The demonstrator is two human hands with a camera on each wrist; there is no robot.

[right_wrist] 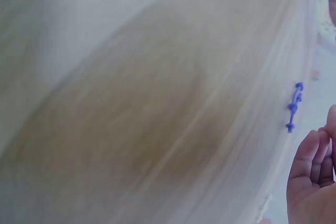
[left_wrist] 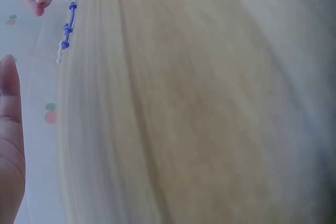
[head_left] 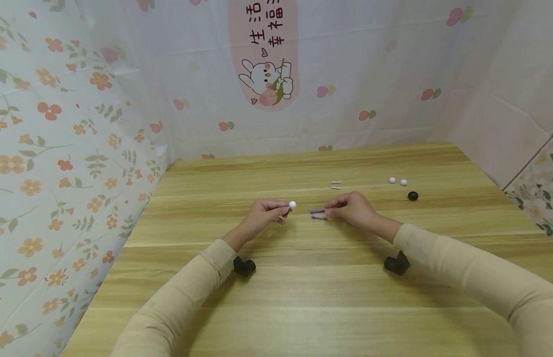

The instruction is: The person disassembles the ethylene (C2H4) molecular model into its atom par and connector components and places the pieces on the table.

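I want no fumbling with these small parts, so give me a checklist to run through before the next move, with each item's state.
1. Left hand pinches the white ball at its fingertips: ok.
2. Right hand holds the purple sticks by one end: ok, though how firmly cannot be told.
3. Ball and free stick ends are apart, with open table between them: ok.
4. Ball's hole faces the sticks: cannot tell, too small.
5. Spare parts are within view: two white balls, a black ball and white sticks lie beyond the right hand: ok.
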